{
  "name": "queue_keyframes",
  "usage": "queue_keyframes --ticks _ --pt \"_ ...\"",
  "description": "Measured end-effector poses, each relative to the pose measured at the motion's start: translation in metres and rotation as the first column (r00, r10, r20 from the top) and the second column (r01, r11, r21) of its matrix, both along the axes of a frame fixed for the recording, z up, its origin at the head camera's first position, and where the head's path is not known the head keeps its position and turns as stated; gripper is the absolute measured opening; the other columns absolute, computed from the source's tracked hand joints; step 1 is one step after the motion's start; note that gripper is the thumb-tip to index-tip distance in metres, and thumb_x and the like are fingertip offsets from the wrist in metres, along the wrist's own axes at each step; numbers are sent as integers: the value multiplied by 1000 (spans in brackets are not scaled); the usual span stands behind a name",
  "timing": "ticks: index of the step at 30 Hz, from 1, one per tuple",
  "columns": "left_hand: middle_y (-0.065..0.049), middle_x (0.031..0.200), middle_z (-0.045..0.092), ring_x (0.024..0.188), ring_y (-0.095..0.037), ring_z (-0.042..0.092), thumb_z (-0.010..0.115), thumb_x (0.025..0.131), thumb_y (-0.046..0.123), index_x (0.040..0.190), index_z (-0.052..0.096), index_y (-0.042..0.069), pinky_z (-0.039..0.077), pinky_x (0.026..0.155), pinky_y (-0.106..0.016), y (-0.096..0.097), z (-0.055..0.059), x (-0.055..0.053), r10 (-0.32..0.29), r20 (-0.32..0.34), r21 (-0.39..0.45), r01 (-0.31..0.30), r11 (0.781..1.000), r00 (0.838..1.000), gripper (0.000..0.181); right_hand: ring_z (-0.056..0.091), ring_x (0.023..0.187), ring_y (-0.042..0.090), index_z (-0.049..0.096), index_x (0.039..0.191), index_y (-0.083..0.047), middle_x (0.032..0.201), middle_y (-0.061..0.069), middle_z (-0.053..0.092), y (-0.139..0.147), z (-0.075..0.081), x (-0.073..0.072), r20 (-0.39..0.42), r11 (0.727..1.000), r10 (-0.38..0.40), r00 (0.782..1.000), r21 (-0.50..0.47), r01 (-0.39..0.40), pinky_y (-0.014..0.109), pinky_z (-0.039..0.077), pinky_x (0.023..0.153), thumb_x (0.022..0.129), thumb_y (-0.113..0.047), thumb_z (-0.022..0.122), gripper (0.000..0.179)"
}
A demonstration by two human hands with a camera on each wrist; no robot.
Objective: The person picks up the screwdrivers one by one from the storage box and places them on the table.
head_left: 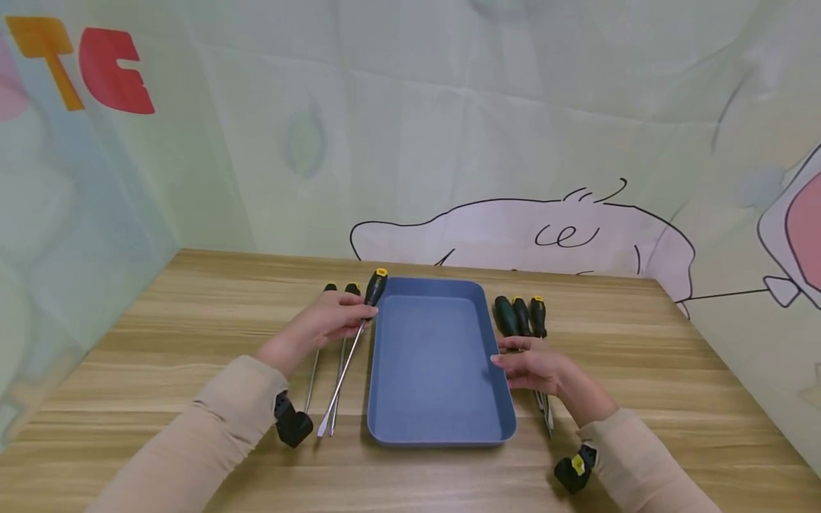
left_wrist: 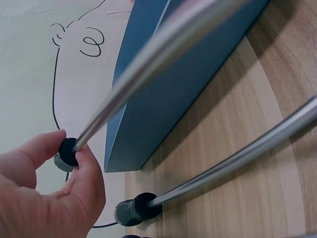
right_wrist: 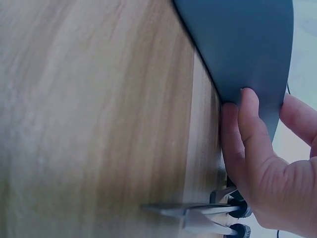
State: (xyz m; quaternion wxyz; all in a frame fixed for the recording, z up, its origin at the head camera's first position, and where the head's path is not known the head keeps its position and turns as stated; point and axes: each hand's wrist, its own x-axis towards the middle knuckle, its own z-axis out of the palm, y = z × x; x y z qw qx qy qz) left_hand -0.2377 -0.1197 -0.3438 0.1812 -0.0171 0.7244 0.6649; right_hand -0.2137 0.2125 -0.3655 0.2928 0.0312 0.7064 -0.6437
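Note:
My left hand (head_left: 327, 318) pinches a long screwdriver (head_left: 375, 288) by its black, yellow-ended handle, between thumb and fingers. Its bare shaft slants down toward me, beside the left wall of a blue rectangular tray (head_left: 436, 370). Under and left of that hand lie two more screwdrivers (head_left: 353, 288), their handles partly hidden. At the tray's right wall, my right hand (head_left: 535, 366) grips the side, thumb at the rim and fingers (right_wrist: 255, 131) against the outer face. The tray holds nothing.
Three dark-handled tools (head_left: 521, 313) with metal blades lie right of the tray, partly behind my right hand. A wooden table (head_left: 648, 370) carries everything. A printed cloth backdrop (head_left: 410, 142) rises along its far edge. Small black cameras (head_left: 293, 422) are strapped to both wrists.

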Motion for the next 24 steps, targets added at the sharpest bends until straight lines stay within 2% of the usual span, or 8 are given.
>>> queue_keyframes --ticks 6,12,19,24 --pt "-5 80 61 65 -5 59 57 89 4 127 39 -18 50 63 -17 -7 1 2 6 3 12 -6 1000 1000 48 60 80 15 21 140 10 101 11 56 0 0 0 -1 1000 -2 1000 -4 1 30 52 70 90 -3 54 61" --pt "-2 80 61 67 -4 58 58 90 7 132 33 -17 49 62 -16 -16 1 4 12 19 -14 -12 1000 1000 55 60 79 15 21 140 10 99 10 57 0 0 0 0 1000 -3 1000 -3 3 30 52 69 90 -3 54 61" --pt "-13 99 59 71 -5 58 57 90 8 136 26 -17 50 65 -16 -30 -5 6 28 27 -31 -27 999 999 61 60 79 15 21 140 10 100 11 56 -1 0 0 -4 1000 -5 1000 -1 5 30 52 70 90 -3 55 62" --pt "-16 103 56 74 -7 59 57 90 7 137 23 -17 51 70 -19 -36 -5 8 54 42 -24 -53 998 998 63 61 80 15 20 140 11 101 11 57 0 0 1 -9 1000 2 1000 -4 -2 30 52 70 90 -3 55 62"
